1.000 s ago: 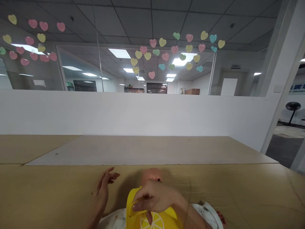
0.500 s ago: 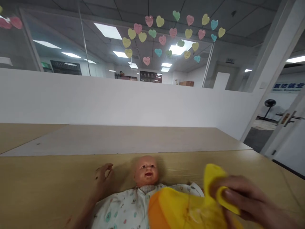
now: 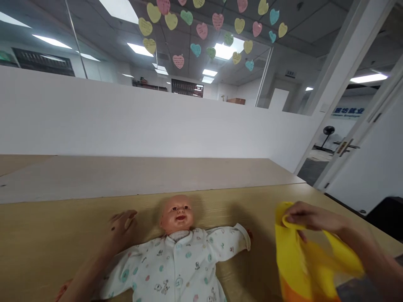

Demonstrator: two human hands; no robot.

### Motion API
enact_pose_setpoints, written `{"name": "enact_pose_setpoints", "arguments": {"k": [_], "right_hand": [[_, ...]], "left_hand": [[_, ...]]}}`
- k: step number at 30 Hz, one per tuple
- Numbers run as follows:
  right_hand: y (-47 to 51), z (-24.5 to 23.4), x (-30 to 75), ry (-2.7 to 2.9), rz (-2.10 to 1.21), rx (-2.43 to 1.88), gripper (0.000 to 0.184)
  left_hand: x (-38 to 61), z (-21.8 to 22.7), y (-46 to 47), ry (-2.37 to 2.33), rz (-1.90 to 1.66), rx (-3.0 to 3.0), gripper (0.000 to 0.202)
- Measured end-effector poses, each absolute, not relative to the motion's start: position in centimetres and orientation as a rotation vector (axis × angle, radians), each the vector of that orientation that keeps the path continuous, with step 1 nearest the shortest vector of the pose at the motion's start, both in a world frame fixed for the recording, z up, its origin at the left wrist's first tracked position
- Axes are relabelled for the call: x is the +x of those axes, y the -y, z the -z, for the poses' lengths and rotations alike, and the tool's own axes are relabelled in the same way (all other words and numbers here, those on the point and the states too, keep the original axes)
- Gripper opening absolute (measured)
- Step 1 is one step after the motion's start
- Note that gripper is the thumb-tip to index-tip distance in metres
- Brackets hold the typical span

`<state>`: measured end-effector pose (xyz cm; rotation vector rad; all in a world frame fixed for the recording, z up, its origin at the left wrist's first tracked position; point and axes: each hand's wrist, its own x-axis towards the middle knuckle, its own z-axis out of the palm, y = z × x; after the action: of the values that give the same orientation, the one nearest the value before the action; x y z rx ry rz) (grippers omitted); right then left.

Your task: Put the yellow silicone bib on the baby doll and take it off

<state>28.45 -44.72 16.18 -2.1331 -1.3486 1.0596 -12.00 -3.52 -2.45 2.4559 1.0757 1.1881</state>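
Yellow bib [image 3: 294, 251] clear of doll [image 3: 176, 216] | right hand [image 3: 311, 217] grips edge | left hand [image 3: 121, 230] open beside doll

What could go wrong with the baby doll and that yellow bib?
The right hand pinches the yellow and orange bib only at its top edge, so the bib might slip and drop. The bib's hanging part could also swing against something nearby. The left hand sits right beside the baby doll, so it might bump the doll's head and shift it on the wooden table.
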Motion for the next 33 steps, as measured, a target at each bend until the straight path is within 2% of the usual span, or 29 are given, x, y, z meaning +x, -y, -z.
{"name": "enact_pose_setpoints", "arguments": {"k": [3,7,10,17,27,33], "right_hand": [[41.1,-13.5,32.7,1.332,-1.184,-2.188,0.039],[39.1,-9.6,37.7,1.294,-1.026,-2.408,0.032],[38.5,-8.4,39.6,1.357,-0.921,-2.517,0.025],[36.9,-8.7,40.0,1.472,-0.61,-2.668,0.019],[36.3,-9.8,40.2,1.282,0.243,-2.874,0.035],[37.6,-9.7,41.9,1.075,0.392,-2.867,0.037]], "left_hand": [[-12.1,2.8,3.1,-1.096,-1.141,2.438,0.03],[-12.4,3.5,2.6,-1.132,-1.075,2.454,0.036],[-12.6,3.8,2.3,-1.144,-1.03,2.479,0.038],[-12.7,4.2,2.2,-1.103,-1.051,2.532,0.038],[-12.5,4.3,2.1,-1.15,-1.013,2.525,0.039],[-12.4,3.7,2.4,-1.136,-1.002,2.498,0.04]]}}
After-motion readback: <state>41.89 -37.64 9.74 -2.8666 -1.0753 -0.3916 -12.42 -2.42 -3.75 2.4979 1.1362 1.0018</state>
